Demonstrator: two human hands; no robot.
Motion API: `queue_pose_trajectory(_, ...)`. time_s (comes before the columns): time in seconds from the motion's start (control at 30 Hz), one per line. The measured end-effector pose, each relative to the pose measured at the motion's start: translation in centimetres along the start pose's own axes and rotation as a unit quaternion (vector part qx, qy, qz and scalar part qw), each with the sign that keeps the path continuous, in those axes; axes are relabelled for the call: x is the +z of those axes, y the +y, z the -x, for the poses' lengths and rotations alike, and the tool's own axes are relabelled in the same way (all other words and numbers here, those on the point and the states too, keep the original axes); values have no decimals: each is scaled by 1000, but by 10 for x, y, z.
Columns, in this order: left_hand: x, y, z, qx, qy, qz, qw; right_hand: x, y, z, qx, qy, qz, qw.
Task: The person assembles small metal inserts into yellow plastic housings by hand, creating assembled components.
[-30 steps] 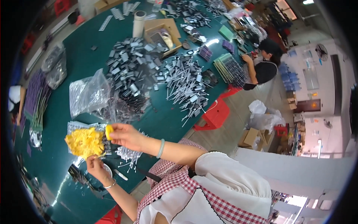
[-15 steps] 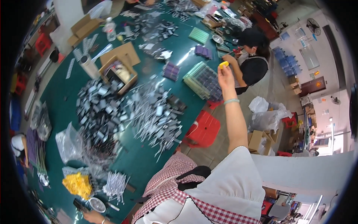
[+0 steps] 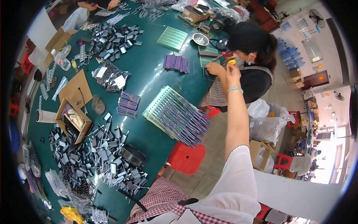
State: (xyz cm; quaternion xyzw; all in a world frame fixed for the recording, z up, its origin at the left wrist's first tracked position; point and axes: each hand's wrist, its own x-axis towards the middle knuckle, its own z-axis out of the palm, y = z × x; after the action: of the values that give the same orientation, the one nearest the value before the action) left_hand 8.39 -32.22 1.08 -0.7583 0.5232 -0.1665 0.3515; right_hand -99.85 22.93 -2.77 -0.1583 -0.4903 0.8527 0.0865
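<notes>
My right arm stretches up and away over the table's right edge. Its hand (image 3: 234, 74) pinches a small yellow thing (image 3: 232, 62), too small to name exactly, between the fingertips. Just beside it are a co-worker's hand (image 3: 214, 68) and red-handled cutters (image 3: 226, 54) over green circuit boards (image 3: 209, 61). Left of my forearm lies a stack of green boards with rows of purple strips (image 3: 179, 119). My left hand is out of view.
A co-worker in a black cap (image 3: 248, 37) sits close to my right hand. On the green table lie piles of dark leaded parts (image 3: 112, 156), purple bundles (image 3: 177, 63), a cardboard box (image 3: 74, 121) and a metal dish (image 3: 200, 39). A red stool (image 3: 188, 158) stands below the table edge.
The view has shifted toward the far right of the table. My right hand with the yellow thing is now closer to the co-worker's face and hands. My left hand has left the view.
</notes>
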Motion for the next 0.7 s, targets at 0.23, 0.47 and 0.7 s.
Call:
queue_pose_trajectory(0.23, -68, 56, 29, -14, 17, 50, 998, -17, 20, -72, -17, 86, -34, 996)
queue_pose_trajectory(0.47, -105, 111, 40, 7, 12, 90, 996, -12, 2, -88, -70, 53, -29, 996)
queue_pose_trajectory(0.7, -140, 159, 37, 40, 12, 138, 990, 4, -25, -80, -132, 167, -108, 971)
